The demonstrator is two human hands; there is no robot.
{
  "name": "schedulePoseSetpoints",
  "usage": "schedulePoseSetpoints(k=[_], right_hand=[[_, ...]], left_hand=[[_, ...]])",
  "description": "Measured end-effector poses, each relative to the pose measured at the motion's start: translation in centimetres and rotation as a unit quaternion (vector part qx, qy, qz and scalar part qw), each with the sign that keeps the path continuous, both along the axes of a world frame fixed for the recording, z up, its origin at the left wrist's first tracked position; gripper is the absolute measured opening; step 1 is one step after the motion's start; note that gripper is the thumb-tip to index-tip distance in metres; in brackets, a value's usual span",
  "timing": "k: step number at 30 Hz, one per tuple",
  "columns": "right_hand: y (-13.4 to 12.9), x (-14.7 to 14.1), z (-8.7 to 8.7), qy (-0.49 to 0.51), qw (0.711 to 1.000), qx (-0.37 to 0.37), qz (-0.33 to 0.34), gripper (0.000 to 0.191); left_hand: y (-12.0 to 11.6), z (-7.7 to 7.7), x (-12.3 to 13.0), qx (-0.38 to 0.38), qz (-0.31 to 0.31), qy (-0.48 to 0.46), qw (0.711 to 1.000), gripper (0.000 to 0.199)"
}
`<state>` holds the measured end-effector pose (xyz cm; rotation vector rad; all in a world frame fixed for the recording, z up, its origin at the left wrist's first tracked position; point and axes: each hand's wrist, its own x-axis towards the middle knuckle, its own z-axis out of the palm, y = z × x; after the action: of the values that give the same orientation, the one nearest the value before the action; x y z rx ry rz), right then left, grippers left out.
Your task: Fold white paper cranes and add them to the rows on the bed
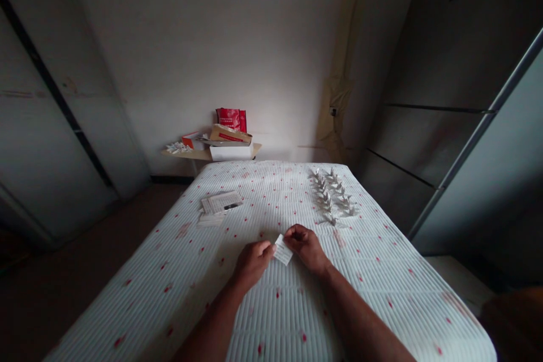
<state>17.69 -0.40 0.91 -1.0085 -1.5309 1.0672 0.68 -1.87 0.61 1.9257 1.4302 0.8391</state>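
Observation:
A small folded piece of printed paper is held between both hands above the covered surface, low in the middle of the head view. My left hand pinches its left edge between thumb and fingers. On the upper right corner of the paper, my right hand has its thumb and fingertips closed. Printed sheets lie in a loose pile to the left, beyond my left hand. Several folded paper cranes stand in rows to the right, beyond my right hand.
Both hands are over a white ribbed cover with red spots. Past its far edge, a small table bears a white box, a red bag and small white paper pieces. Cabinets stand at the right.

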Motion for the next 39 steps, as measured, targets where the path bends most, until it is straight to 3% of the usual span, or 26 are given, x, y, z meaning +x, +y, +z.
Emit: schedulePoseSetpoints(k=[3, 6, 11, 17, 23, 33, 39], right_hand=[[-0.5, 0.0, 0.1, -0.131, 0.990, 0.051, -0.024, 0.009], [-1.1, -0.3, 0.5, -0.291, 0.952, 0.080, -0.042, 0.012], [-1.5, -0.8, 1.2, -0.442, 0.891, 0.074, -0.074, 0.016], [-1.1, -0.9, 1.4, -0.450, 0.888, 0.034, -0.084, 0.018], [-1.1, -1.3, 1.2, -0.421, 0.899, -0.019, -0.122, 0.014], [-1.4, -2.6, 0.2, -0.416, 0.894, 0.025, -0.168, 0.004], [-0.8, -1.9, -0.2, -0.398, 0.903, 0.034, -0.160, 0.016]], left_hand=[[-0.1, 0.1, 0.2, 0.044, 0.050, 0.148, 0.987, 0.030], [-0.4, 0.1, 0.5, 0.050, 0.082, 0.259, 0.961, 0.026], [-0.8, 0.4, 0.5, 0.061, 0.088, 0.284, 0.953, 0.014], [-1.9, 0.3, 0.2, 0.135, 0.010, 0.245, 0.960, 0.019], [-3.6, 0.4, -0.5, 0.179, -0.022, 0.262, 0.948, 0.026], [-4.0, 0.6, -0.2, 0.180, -0.009, 0.301, 0.936, 0.026], [-4.2, 0.6, -0.1, 0.177, -0.003, 0.305, 0.936, 0.026]])
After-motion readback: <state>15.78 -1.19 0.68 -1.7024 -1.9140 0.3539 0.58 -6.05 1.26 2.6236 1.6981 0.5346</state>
